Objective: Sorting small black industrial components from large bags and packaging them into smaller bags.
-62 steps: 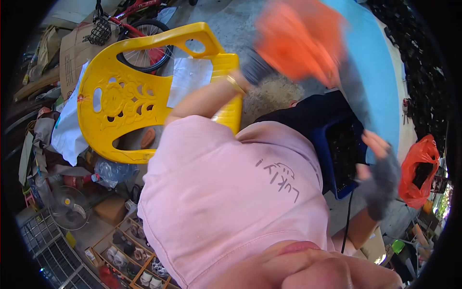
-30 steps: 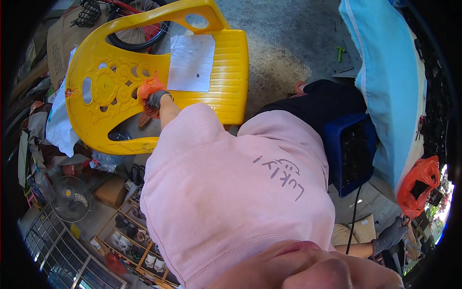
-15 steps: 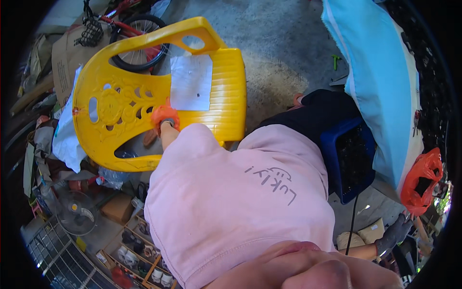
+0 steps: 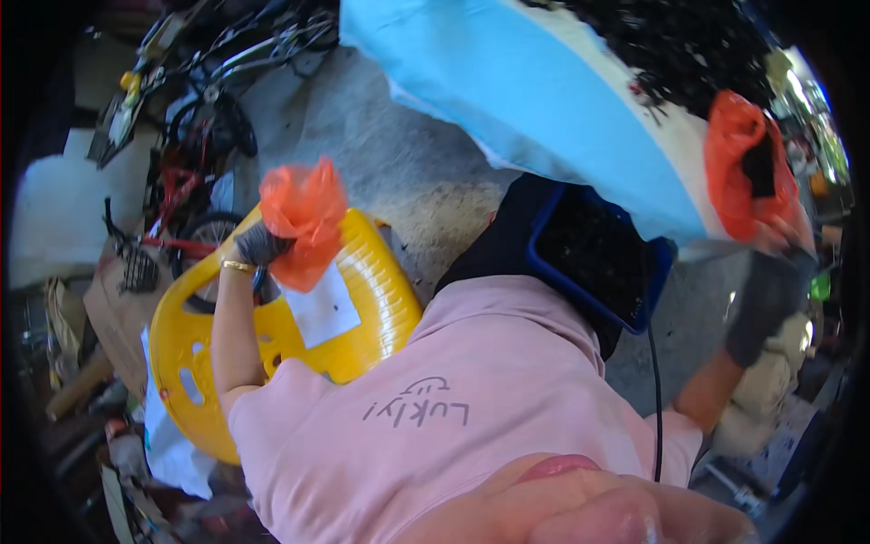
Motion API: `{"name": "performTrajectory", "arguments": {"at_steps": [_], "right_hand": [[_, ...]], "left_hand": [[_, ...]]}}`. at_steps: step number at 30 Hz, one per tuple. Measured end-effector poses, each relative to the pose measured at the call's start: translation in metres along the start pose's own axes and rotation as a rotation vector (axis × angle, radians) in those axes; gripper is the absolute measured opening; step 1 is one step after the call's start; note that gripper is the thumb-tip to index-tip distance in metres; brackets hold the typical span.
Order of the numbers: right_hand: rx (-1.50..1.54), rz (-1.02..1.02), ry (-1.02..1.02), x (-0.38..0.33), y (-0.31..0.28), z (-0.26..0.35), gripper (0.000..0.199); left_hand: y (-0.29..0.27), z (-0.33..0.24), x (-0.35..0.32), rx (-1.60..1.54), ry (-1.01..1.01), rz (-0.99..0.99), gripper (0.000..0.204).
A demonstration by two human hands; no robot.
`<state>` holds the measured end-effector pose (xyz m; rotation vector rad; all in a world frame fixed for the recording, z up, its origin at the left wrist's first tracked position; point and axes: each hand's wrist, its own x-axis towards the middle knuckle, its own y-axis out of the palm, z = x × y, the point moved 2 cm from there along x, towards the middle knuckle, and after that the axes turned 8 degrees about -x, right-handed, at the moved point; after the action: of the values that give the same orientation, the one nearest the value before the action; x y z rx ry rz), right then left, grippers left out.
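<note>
My left hand (image 4: 261, 243), in a grey glove, is closed around a crumpled orange-red plastic bag (image 4: 306, 222), raised over the yellow plastic chair (image 4: 381, 281). A gold-coloured band circles that wrist. At the right, my right hand (image 4: 770, 295), also gloved in grey, reaches to the lower end of another red plastic bag (image 4: 739, 168) with dark contents at its mouth. Its fingertips are smeared, so whether they grip the bag is unclear. That bag sits at the edge of a surface draped in light-blue cloth (image 4: 526, 100), beside a heap of small black pieces (image 4: 689, 54).
A blue bin (image 4: 594, 195) of dark contents stands by my leg, with a black cable (image 4: 657, 399) hanging near it. On the chair seat lies a white paper sheet (image 4: 317, 308). A red bicycle (image 4: 195, 240) and cardboard (image 4: 122, 299) are at the left.
My left hand has lifted with the orange-red bag above the chair. My right hand has moved up beside the other bag. The view has turned toward the right, bringing the black heap further in.
</note>
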<state>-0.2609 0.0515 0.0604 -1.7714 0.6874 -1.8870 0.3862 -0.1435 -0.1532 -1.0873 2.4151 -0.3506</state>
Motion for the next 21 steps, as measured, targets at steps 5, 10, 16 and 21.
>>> {"name": "performTrajectory", "arguments": {"at_steps": [5, 10, 16, 21], "right_hand": [[0.404, 0.427, -0.382, 0.026, 0.042, 0.157, 0.085], [0.811, 0.466, -0.236, 0.018, 0.091, 0.159, 0.067], [0.943, 0.563, 0.195, 0.035, 0.111, 0.103, 0.033], [0.544, 0.379, -0.325, 0.061, 0.112, 0.174, 0.033]], "left_hand": [[0.096, -0.241, 0.083, -0.672, 0.481, 0.196, 0.067], [0.176, -0.318, 0.116, -0.993, 0.466, 0.521, 0.052], [0.112, -0.314, 0.114, -0.696, 0.176, 0.072, 0.07], [0.136, -0.342, 0.105, 0.181, 0.726, -0.014, 0.094]]}}
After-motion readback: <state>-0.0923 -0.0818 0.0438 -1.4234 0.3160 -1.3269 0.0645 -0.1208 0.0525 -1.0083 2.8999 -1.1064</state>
